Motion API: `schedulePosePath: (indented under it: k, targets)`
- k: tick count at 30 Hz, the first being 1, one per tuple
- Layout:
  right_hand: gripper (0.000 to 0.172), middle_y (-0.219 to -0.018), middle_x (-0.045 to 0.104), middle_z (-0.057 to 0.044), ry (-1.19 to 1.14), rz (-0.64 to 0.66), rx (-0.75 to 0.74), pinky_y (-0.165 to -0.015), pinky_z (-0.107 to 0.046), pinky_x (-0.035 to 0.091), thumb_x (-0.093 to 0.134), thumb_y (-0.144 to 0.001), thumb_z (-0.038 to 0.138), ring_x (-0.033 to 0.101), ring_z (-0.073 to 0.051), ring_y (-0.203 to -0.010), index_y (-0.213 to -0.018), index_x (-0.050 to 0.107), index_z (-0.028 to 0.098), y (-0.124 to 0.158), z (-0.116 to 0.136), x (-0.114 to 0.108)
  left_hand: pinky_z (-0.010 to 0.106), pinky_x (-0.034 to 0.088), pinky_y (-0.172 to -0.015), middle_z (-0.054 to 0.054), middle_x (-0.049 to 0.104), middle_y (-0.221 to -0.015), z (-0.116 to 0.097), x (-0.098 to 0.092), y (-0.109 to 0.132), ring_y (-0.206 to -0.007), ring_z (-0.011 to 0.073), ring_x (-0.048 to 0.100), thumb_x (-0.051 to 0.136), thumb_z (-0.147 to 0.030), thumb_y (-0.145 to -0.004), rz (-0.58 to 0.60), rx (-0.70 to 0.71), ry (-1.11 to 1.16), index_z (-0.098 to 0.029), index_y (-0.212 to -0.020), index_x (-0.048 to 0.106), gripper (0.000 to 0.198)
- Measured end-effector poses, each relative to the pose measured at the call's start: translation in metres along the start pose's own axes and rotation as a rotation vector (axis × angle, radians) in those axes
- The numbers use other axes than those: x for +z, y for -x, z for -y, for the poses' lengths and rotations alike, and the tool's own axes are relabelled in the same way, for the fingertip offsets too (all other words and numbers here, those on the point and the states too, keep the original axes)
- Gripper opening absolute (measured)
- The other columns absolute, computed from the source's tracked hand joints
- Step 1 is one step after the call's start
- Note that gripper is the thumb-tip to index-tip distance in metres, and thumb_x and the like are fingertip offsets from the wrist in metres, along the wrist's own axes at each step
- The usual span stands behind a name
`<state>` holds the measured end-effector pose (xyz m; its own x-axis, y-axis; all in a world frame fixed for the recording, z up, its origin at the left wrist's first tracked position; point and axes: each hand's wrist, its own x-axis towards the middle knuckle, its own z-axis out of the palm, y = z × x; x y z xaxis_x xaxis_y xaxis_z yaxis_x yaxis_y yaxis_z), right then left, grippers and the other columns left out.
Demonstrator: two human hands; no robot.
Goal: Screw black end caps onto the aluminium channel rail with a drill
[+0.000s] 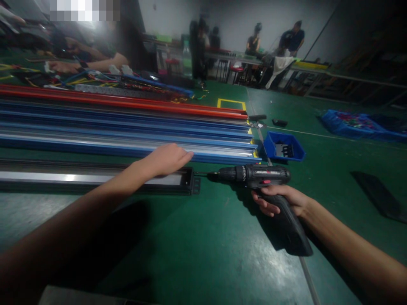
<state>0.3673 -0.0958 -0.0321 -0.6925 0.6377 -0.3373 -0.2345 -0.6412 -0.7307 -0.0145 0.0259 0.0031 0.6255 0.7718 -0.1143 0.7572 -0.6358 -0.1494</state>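
My right hand (280, 199) is wrapped round the handle of a black cordless drill (269, 174), which lies level and points left. Its long thin bit (206, 173) reaches the end cap (196, 185) of a long black metal channel (79, 177); whether the tip sits in a screw cannot be made out. Over the channel, close to that end, my left hand (167, 159) grips it from above, its fingertips hidden on the far side. Just beyond lie several long blue rails (127, 135) side by side, with a red rail (127, 101) behind them.
A blue bin (284, 146) with small black parts stands past the rail ends. Farther right are more blue bins (359, 123) and a flat black piece (380, 195). Cables and loose wires (104, 78) lie behind the rails, near a co-worker's arm (104, 63). Other people are in the background.
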Motion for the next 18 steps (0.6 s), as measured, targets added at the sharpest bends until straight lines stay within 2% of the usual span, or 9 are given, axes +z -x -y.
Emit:
schedulePosePath:
  k: [18]
  targets:
    - [0.024, -0.079, 0.068, -0.003, 0.014, -0.014, -0.004, -0.058, -0.021, 0.056, 0.075, -0.096, 0.029, 0.053, -0.005, -0.049, -0.102, 0.076, 0.005, -0.0005, 0.0, 0.0015, 0.037, 0.049, -0.072, 0.015, 0.079, -0.089, -0.0004, -0.0026, -0.0002, -0.082, 0.0294, 0.073, 0.022, -0.045, -0.11, 0.006, 0.0, 0.043, -0.018, -0.106, 0.081, 0.065]
